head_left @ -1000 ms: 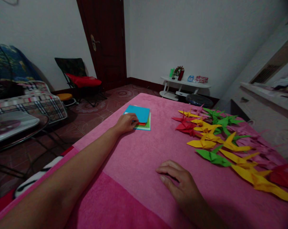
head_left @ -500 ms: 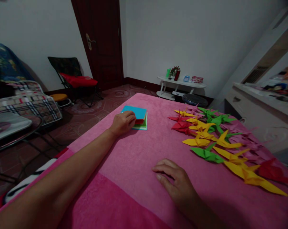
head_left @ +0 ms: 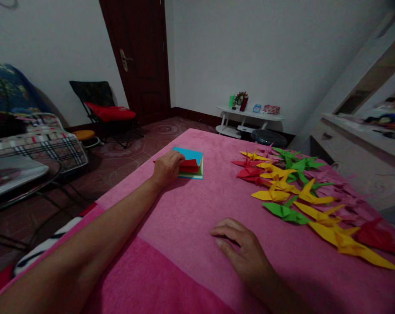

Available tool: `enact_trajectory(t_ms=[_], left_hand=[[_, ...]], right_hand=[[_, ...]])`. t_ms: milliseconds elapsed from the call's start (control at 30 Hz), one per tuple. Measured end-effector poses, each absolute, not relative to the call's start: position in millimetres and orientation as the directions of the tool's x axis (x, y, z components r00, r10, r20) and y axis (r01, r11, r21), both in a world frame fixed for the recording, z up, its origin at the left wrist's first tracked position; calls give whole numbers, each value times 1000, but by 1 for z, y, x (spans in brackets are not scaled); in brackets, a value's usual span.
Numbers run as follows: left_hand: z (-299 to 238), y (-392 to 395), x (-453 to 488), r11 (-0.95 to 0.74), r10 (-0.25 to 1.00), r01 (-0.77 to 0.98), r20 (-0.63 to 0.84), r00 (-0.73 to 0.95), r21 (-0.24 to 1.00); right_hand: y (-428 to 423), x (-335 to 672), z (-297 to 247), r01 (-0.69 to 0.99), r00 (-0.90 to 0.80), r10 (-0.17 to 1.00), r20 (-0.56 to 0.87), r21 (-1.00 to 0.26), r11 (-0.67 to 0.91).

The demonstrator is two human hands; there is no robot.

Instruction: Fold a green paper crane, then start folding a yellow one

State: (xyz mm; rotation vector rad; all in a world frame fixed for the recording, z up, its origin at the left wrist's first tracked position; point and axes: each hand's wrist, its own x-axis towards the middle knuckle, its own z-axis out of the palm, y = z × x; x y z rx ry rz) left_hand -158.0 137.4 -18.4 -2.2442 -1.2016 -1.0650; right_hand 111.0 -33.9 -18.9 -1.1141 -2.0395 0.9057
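Note:
My left hand [head_left: 166, 165] reaches far across the pink cloth-covered table [head_left: 191, 218] and is closed on a red sheet [head_left: 188, 165] in a small stack of coloured paper [head_left: 192, 163], whose top sheet is blue. The red sheet is lifted partly out of the stack's left side. My right hand [head_left: 241, 248] lies near me on the cloth, palm down, fingers loosely spread, holding nothing. Several folded paper cranes [head_left: 292, 192] in yellow, green, red and pink lie in rows along the right side of the table.
A dark folding chair with a red cushion [head_left: 109, 112] stands by the brown door [head_left: 138, 61]. A low white shelf [head_left: 250, 117] with small items is against the far wall. A plaid-covered seat [head_left: 37, 144] is at left, a cabinet [head_left: 357, 165] at right.
My left hand has pulled the red sheet further out from under the blue top sheet. My right hand has stayed in place. The view has shifted slightly.

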Motion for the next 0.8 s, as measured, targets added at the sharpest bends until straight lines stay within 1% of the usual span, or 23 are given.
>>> enact_trajectory(t_ms=[67, 167, 233, 267, 367, 433, 500, 567, 633, 700, 733, 800], left_hand=[[-19, 134, -155, -576, 544, 816, 720, 430, -53], [-18, 119, -141, -618, 563, 772, 604, 565, -146], [-13, 103, -124, -669, 571, 721, 496, 654, -181], [-9, 93, -113, -695, 574, 695, 442, 690, -182], [0, 58, -79, -751, 573, 642, 334, 749, -152], [4, 34, -57, -788, 541, 601, 310, 782, -139], [6, 10, -40, -828, 492, 548, 317, 811, -118], [8, -9, -30, -886, 405, 451, 297, 865, -105], [15, -19, -27, -925, 367, 379, 270, 890, 9], [25, -15, -32, -911, 412, 386, 254, 875, 144], [31, -7, -37, -891, 454, 425, 257, 853, 163], [38, 19, -53, -811, 584, 564, 262, 768, 154]], right_hand=[[-33, 111, -19, 437, -443, 873, 204, -801, 409], [-34, 110, -18, 415, -434, 877, 205, -819, 396], [-34, 111, -19, 395, -349, 908, 229, -843, 365], [-34, 112, -19, 389, -270, 928, 257, -853, 349], [-33, 119, -21, 403, 2, 931, 365, -852, 334], [-30, 124, -22, 426, 102, 907, 409, -842, 332], [-27, 128, -23, 434, 136, 901, 412, -843, 319], [-24, 129, -25, 429, 125, 915, 383, -853, 298], [-23, 129, -26, 431, 97, 933, 346, -860, 274], [-22, 129, -28, 445, 89, 943, 321, -860, 251], [-22, 129, -28, 452, 88, 945, 314, -858, 242], [-22, 129, -30, 470, 78, 948, 308, -850, 237]])
